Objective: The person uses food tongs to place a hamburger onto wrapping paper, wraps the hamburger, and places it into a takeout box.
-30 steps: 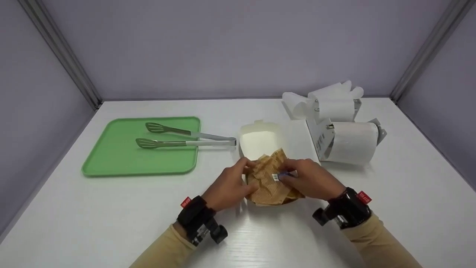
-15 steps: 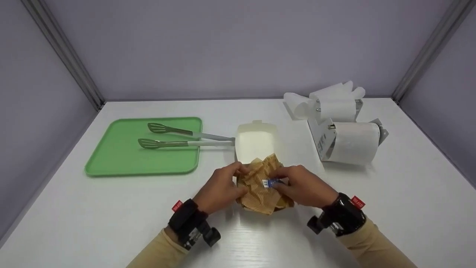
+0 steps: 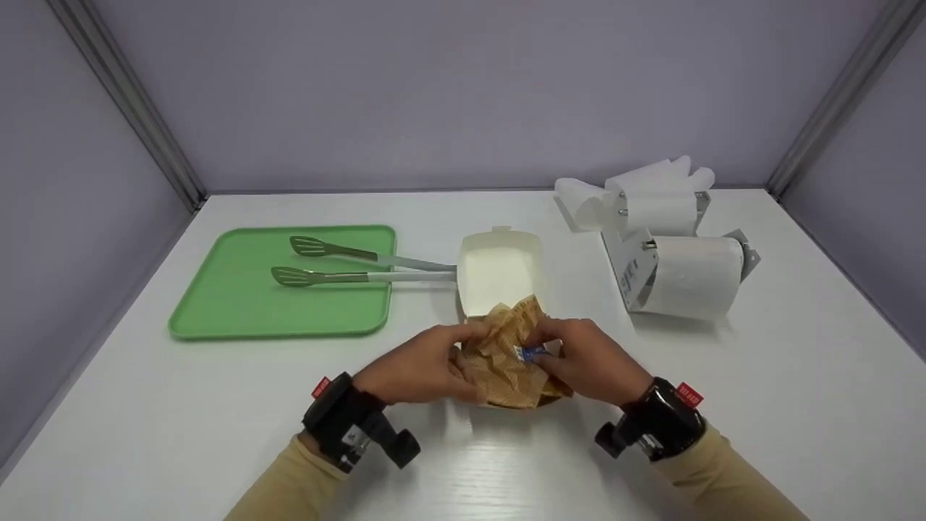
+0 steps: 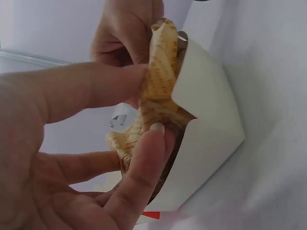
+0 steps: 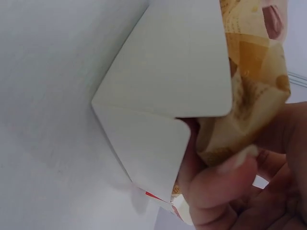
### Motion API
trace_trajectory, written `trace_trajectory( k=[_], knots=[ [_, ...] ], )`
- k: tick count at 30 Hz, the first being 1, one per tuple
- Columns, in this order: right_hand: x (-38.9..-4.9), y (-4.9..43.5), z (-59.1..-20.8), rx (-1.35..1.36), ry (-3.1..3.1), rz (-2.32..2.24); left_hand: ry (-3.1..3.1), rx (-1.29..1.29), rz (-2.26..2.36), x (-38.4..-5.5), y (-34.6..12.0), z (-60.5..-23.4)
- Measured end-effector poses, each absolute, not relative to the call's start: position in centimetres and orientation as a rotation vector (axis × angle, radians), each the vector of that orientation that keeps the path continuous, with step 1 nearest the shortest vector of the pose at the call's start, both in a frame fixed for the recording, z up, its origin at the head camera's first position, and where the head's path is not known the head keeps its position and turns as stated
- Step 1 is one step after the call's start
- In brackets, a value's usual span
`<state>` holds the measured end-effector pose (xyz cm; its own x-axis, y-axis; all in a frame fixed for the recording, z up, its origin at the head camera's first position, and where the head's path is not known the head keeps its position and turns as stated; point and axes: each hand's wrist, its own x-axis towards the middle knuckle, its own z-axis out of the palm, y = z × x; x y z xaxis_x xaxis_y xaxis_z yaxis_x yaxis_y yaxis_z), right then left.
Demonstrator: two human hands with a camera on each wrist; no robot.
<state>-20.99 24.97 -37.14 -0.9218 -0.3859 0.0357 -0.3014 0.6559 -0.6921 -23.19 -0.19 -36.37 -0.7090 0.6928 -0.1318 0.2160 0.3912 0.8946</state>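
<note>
Crumpled brown printed food wrapping paper (image 3: 506, 373) sits in the base of a small white clamshell box (image 5: 163, 62), whose lid (image 3: 500, 268) lies folded back, away from me. My left hand (image 3: 427, 365) is at the left side, its thumb and fingers holding the paper's edge at a corner of the box. From the right, my right hand (image 3: 589, 358) pinches a fold of the paper; one finger reaches inside the box wall in the right wrist view. A small blue-and-white label (image 3: 530, 353) shows at my right fingertips. Whatever the paper wraps is hidden.
A green tray (image 3: 239, 311) lies at the left, with metal tongs (image 3: 325, 278) across it; their handle end runs behind the box lid. Right of the box stands a white stand with paper rolls (image 3: 694, 275) and a white glove-like shape at its back. Walls enclose the table.
The box and paper have shifted slightly left and toward me with both hands. My left hand has turned flatter, its thumb now lower along the box's side. The right hand stays on the paper.
</note>
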Motion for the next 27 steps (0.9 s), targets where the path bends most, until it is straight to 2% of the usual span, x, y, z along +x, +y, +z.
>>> trace_trajectory(
  k=[8, 18, 27],
  knots=[
    [-21.0, 25.3, -36.9, -0.546, 2.63, -1.162, 2.238, 0.782, 1.257, -23.2, 0.1, -36.6],
    [-21.0, 26.5, -35.7, -0.699, 2.406, -1.073, 2.513, 0.84, 1.175, -23.1, 0.8, -37.2],
    [-20.8, 26.6, -35.5, -0.682, 2.516, -0.969, 2.654, 0.757, 1.067, -22.6, 0.8, -37.1]
  ],
)
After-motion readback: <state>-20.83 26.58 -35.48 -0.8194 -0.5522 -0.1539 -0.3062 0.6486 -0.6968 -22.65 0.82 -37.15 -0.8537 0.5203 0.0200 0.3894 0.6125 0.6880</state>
